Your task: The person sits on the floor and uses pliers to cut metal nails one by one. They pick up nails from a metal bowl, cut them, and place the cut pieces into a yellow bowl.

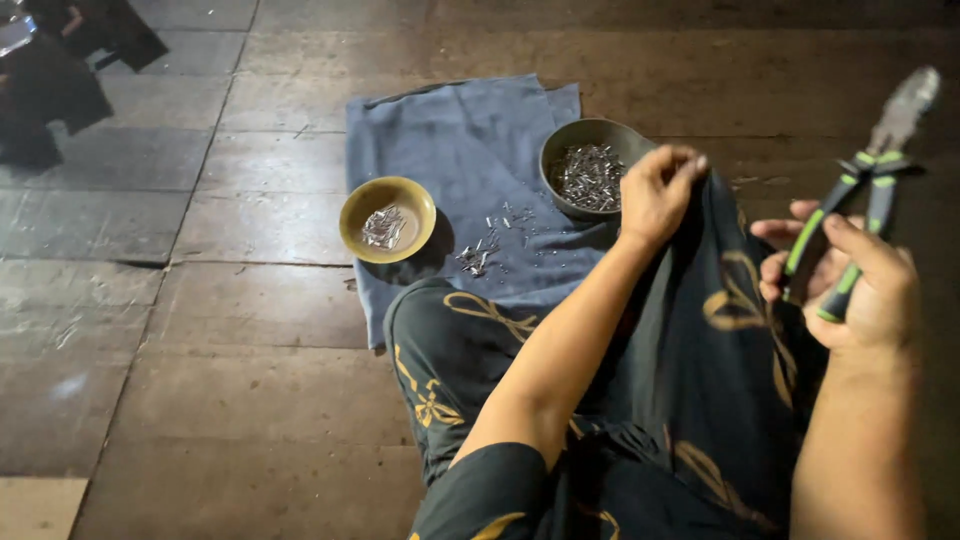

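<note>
My right hand (850, 285) grips a pair of pliers (865, 185) with green and black handles, jaws pointing up and away at the right edge. My left hand (657, 190) hovers with fingers pinched together at the rim of a grey metal bowl (560, 150) full of small shiny metal pieces; whether it holds one I cannot tell. A smaller yellow bowl (352, 232) with a few metal pieces sits to the left. Loose metal pieces (480, 250) lie scattered between the bowls on a blue-grey cloth (440, 140).
I sit on a dark wooden plank floor (200, 330), my legs in dark fabric with gold patterns (720, 330) overlapping the cloth's near edge. A dark shape, perhaps another seated person (50, 80), is at the far left corner.
</note>
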